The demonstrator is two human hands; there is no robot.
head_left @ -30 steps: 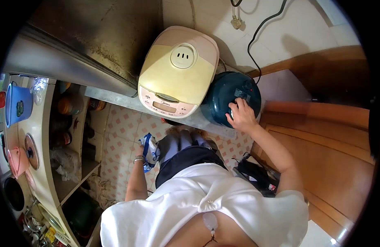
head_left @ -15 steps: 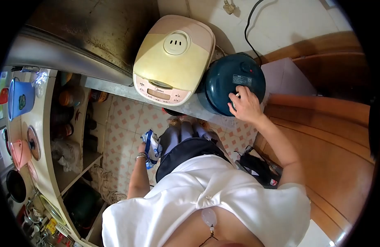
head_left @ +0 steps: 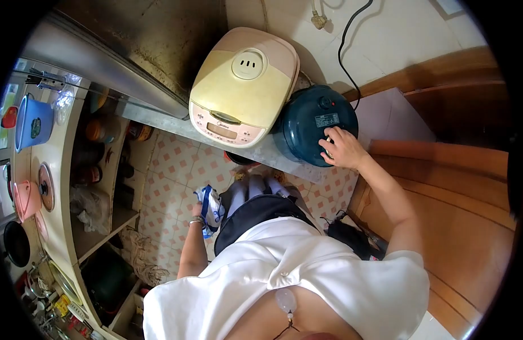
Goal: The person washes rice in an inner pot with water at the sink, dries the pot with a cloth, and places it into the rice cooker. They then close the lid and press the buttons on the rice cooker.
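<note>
My right hand [head_left: 345, 148] rests on top of a dark teal pressure cooker [head_left: 295, 139], its fingers curled around the pale handle of the lid [head_left: 312, 105]. The lid has a valve knob, a small red dot and a printed label. Low at my left side, my left hand [head_left: 197, 211] grips a blue and white plastic packet [head_left: 213, 205]; my fingers are partly hidden. Beside the pressure cooker stands a cream and pink rice cooker [head_left: 239, 85] with its lid down.
Both cookers stand on a narrow grey ledge [head_left: 165, 127]. A black cord [head_left: 342, 48] hangs behind them. Wooden panelling [head_left: 443, 209] is close on the right. On the left, shelves [head_left: 122, 218] hold jars and bags, with a blue bucket [head_left: 35, 124] above.
The pressure cooker's lid has turned slightly anticlockwise under my right hand. The view has shifted a little. My left hand still holds the packet low at my side.
</note>
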